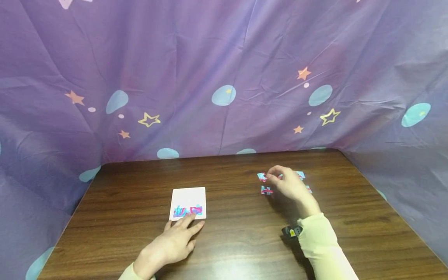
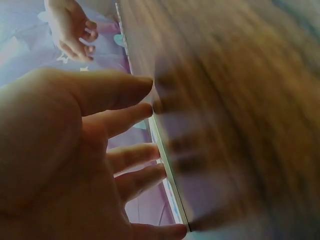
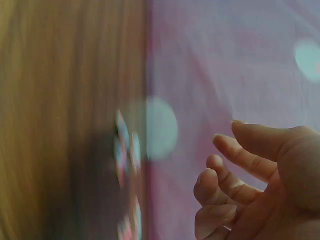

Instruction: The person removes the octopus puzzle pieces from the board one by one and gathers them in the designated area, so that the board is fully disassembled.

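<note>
A white square puzzle board (image 1: 189, 196) lies at the left of the table, with a strip of blue, pink and purple picture (image 1: 180, 211) along its near side. My left hand (image 1: 174, 242) rests at the board's near edge, its fingers spread and nearly straight. In the left wrist view, the fingertips (image 2: 145, 182) meet the board's thin edge. Over at the right, my right hand (image 1: 287, 184) hovers above several blue and pink jigsaw pieces (image 1: 266, 190) and partly hides them. Its fingers are loosely bent, with nothing between thumb and fingertips in the right wrist view.
The wooden table (image 1: 231, 233) is backed by a purple curtain (image 1: 196, 77) with stars and blue ovals, which also hangs along both sides. A dark strap with a small device (image 1: 292, 231) is at the right cuff.
</note>
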`<state>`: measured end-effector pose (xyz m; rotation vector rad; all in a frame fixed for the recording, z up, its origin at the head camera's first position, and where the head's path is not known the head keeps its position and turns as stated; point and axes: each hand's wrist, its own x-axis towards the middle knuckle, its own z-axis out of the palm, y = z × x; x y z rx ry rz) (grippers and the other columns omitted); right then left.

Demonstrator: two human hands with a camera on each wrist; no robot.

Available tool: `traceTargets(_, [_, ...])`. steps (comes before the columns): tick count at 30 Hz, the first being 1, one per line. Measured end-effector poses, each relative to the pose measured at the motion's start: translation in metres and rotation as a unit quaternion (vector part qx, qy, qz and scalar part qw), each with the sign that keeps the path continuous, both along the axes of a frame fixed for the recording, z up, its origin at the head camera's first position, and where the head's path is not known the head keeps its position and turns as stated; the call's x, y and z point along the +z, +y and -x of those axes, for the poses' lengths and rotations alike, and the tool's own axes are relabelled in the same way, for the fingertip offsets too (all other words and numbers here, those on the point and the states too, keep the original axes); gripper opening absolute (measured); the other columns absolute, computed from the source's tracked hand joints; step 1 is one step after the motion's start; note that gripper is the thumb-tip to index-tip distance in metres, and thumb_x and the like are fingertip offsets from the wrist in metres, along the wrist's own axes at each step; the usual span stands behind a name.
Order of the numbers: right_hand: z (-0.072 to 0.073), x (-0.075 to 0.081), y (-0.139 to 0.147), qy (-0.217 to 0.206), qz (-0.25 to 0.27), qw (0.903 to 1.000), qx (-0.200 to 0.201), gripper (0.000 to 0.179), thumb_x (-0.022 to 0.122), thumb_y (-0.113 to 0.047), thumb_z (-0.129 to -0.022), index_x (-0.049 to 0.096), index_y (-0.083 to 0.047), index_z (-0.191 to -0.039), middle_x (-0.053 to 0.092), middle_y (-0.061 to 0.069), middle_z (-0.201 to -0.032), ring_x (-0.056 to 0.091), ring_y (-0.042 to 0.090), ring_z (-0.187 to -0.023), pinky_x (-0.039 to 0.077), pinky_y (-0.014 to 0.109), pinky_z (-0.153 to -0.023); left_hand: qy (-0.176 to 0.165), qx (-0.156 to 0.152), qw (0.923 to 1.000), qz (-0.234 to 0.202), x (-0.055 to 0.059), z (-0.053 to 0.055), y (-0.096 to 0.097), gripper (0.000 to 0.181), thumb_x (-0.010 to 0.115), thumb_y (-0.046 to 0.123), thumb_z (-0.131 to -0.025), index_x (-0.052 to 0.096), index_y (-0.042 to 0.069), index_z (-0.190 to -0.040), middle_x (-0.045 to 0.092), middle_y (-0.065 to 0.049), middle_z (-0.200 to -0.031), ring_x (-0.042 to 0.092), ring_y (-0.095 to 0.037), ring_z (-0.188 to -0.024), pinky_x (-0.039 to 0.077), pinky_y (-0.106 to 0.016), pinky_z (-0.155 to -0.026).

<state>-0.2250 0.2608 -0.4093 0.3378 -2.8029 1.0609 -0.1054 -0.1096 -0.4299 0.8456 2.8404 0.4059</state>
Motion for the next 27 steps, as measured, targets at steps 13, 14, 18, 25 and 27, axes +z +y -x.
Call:
traceTargets(13, [-0.012, -0.023, -0.129, 0.001, -0.047, 0.983, 0.178, 0.005, 0.067, -0.02, -0.093, 0.067, -0.016, -0.09, 0.06, -0.012, -0.079, 0.057, 0.007, -0.076, 0.05, 0.032, -0.071, -0.024, -0.002, 0.9996, 0.014, 0.0, -0.001, -0.001, 0.061, 0.065, 0.036, -0.092, 0.048, 0.014, -0.146, 0.032, -0.018, -0.154, 0.031, -0.039, -0.14, 0.024, -0.075, -0.101])
traceTargets(14, [-0.012, -0.023, -0.138, -0.007, -0.05, 0.9801, 0.192, 0.006, 0.067, -0.02, -0.094, 0.067, -0.015, -0.091, 0.06, -0.012, -0.079, 0.057, 0.007, -0.075, 0.05, 0.031, -0.071, -0.025, -0.004, 0.9996, 0.015, -0.001, -0.001, 0.0, 0.063, 0.066, 0.039, -0.091, 0.047, 0.014, -0.146, 0.032, -0.019, -0.154, 0.031, -0.039, -0.14, 0.024, -0.075, -0.101])
traceTargets(18, [-0.012, -0.023, -0.169, -0.045, -0.051, 0.9724, 0.223, 0.005, 0.068, -0.019, -0.093, 0.068, -0.014, -0.094, 0.059, -0.011, -0.077, 0.054, 0.007, -0.072, 0.048, 0.028, -0.067, -0.015, -0.013, 0.9997, 0.013, -0.002, -0.001, 0.0, 0.072, 0.069, 0.046, -0.087, 0.048, 0.012, -0.146, 0.033, -0.021, -0.153, 0.031, -0.04, -0.139, 0.025, -0.075, -0.1])
traceTargets(25, [-0.007, -0.025, -0.209, -0.067, -0.063, 0.9681, 0.233, 0.01, 0.071, -0.011, -0.087, 0.07, -0.013, -0.096, 0.058, -0.01, -0.076, 0.053, 0.005, -0.07, 0.046, 0.022, -0.065, -0.006, -0.024, 0.9996, 0.011, 0.0, -0.002, -0.002, 0.072, 0.071, 0.045, -0.086, 0.049, 0.009, -0.144, 0.035, -0.022, -0.15, 0.032, -0.038, -0.139, 0.027, -0.076, -0.098])
traceTargets(27, [-0.007, -0.025, -0.218, -0.063, -0.07, 0.9662, 0.24, 0.013, 0.073, -0.01, -0.085, 0.071, -0.011, -0.098, 0.059, -0.01, -0.075, 0.053, 0.004, -0.07, 0.046, 0.021, -0.067, -0.003, -0.026, 0.9996, 0.013, -0.001, -0.001, -0.002, 0.072, 0.071, 0.045, -0.085, 0.049, 0.009, -0.144, 0.035, -0.022, -0.15, 0.032, -0.039, -0.138, 0.027, -0.076, -0.098])
